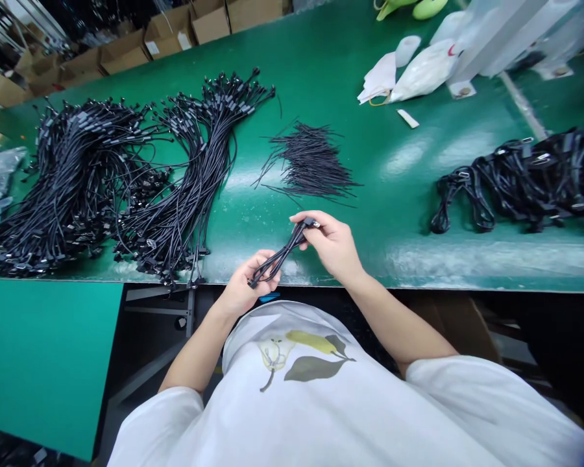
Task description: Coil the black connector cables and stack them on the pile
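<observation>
A folded black cable (285, 251) stretches between my two hands over the front edge of the green table. My left hand (250, 280) is closed around its lower looped end. At the upper end, my right hand (331, 243) pinches the bundle close to a dark connector with a shiny metal tip. Just beyond my hands lies a loose pile of short black ties (314, 162). To its left spreads a bunch of long black cables (207, 149) with connectors at both ends.
A larger heap of black cables (78, 175) covers the table's left side. Coiled, bundled cables (530, 175) lie at the right. Behind them stand a white bracket (486, 52) and a white plastic bag (423, 71). Cardboard boxes (170, 32) line the far edge.
</observation>
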Demonstrator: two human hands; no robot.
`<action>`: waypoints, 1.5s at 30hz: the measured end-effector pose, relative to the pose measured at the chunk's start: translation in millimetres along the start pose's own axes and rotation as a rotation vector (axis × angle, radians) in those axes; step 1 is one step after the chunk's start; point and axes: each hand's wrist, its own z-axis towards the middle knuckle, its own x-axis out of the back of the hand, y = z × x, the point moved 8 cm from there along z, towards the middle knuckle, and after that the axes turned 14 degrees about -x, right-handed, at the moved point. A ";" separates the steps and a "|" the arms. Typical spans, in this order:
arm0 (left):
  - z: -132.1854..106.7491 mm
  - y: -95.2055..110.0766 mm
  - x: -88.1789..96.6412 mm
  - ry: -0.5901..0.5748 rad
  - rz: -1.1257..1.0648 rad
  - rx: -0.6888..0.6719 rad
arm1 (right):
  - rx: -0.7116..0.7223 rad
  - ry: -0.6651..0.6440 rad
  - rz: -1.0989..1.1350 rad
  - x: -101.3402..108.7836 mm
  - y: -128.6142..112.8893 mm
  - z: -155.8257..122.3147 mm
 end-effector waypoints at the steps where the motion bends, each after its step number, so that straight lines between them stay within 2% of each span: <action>1: -0.6 0.5 0.9 0.018 -0.023 0.012 | 0.017 0.013 -0.037 1.5 -4.7 -1.4; 7: -7.4 3.8 6.6 0.017 -0.058 0.037 | 0.151 0.049 -0.213 6.2 -35.2 -18.5; 13: -17.4 -6.2 15.8 -0.026 -0.020 0.115 | 0.216 0.109 -0.311 10.7 -40.5 -28.5; 15: -19.8 -9.2 17.7 -0.039 -0.030 0.148 | 0.206 0.096 -0.302 12.2 -39.6 -27.5; 18: -19.4 -11.4 17.0 -0.048 -0.084 0.195 | 0.151 0.002 -0.234 9.6 -35.3 -21.8; 22: -7.6 -6.8 18.1 0.069 -0.089 0.150 | 0.057 -0.132 -0.124 0.9 -28.2 -12.0; 29: -4.3 -12.3 19.6 0.166 -0.018 0.131 | 0.045 -0.057 -0.071 4.8 -28.2 -5.8; 34: -2.9 -11.0 23.8 0.220 -0.055 0.050 | -0.021 -0.127 0.037 1.7 -14.0 1.5; 36: -2.2 -10.1 24.1 0.242 -0.054 0.071 | -0.033 -0.132 0.077 3.7 -11.6 4.3; 40: -5.7 -14.0 18.5 0.166 -0.062 0.251 | 0.000 -0.149 -0.014 9.0 -17.5 6.4; 44: -7.1 -11.1 7.0 0.014 -0.153 0.330 | 0.089 -0.374 0.045 -3.0 -24.1 2.3; 45: -7.3 -11.5 3.6 -0.013 -0.169 0.352 | 0.110 -0.392 0.060 -5.3 -24.0 1.6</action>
